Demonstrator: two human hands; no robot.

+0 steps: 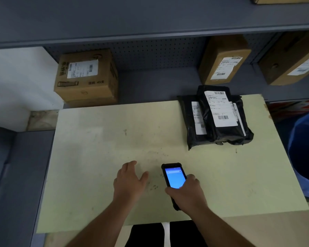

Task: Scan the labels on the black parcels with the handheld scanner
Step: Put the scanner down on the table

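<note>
Two black plastic parcels lie stacked at the table's far right: the upper parcel (227, 129) carries a large white label with barcodes, and the lower parcel (189, 114) sticks out to its left with a narrower label. My right hand (186, 192) grips the black handheld scanner (173, 176), whose blue screen is lit and faces up, near the table's front middle. My left hand (129, 180) rests just left of the scanner, palm down, fingers spread, holding nothing. Both hands are well short of the parcels.
The pale green table (100, 139) stands before a grey shelf. Cardboard boxes sit on the shelf: one at left (86, 75), two at right (223, 59) (291, 59). A blue bin (305, 154) stands right of the table.
</note>
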